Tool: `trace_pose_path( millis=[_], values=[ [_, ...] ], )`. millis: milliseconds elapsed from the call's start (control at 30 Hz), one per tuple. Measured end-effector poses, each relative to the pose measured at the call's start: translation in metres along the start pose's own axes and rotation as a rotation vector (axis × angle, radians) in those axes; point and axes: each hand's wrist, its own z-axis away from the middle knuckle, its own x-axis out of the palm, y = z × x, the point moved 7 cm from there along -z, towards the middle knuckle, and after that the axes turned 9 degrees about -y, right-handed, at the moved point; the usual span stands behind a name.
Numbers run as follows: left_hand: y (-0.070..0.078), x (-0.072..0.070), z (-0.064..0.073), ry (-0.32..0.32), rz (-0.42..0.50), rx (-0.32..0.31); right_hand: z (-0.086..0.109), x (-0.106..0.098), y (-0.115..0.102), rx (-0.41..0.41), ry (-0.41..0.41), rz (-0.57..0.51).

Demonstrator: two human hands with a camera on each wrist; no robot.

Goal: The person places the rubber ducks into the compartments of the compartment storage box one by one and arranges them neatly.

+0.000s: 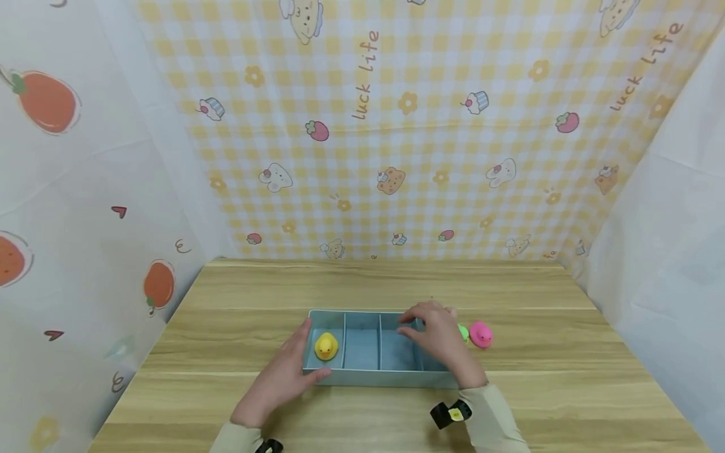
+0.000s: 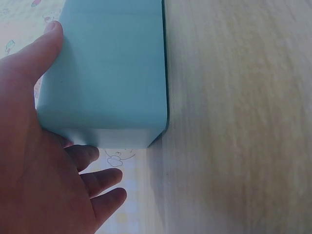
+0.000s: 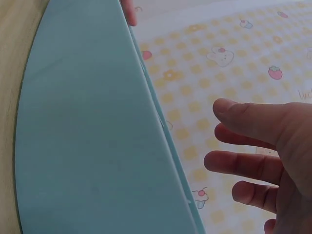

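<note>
A long light-blue box [image 1: 376, 377] with several compartments in a row stands on the table. A yellow rubber duck [image 1: 326, 346] sits in its leftmost compartment. My left hand [image 1: 286, 371] rests against the box's left end, fingers along the side and thumb at the front edge. In the left wrist view, this hand's lower fingers stand apart from the box [image 2: 107, 68]. My right hand [image 1: 438, 333] hovers over the right part of the box, thumb and fingers apart with nothing between them. It hides part of the rightmost compartment. In the right wrist view, the hand [image 3: 258, 151] is clear of the box wall [image 3: 92, 122].
Right of the box lies a pink rubber duck [image 1: 481, 334]. Beside it is a small green toy [image 1: 464, 333], partly hidden by my right hand. A checked cloth [image 1: 408, 145] hangs behind the wooden table [image 1: 272, 283], with white cloth at both sides.
</note>
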Motion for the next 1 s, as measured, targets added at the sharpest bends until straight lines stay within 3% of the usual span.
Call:
trace_pose_path(
  millis=[600,1000],
  values=[
    [0.001,0.0,0.0,-0.011,0.001,0.003,0.013,-0.013,0.022,0.055,0.006,-0.033],
    [0.001,0.0,-0.001,-0.013,0.006,0.001,0.029,-0.035,0.033,0.012,0.115,-0.001]
  ],
)
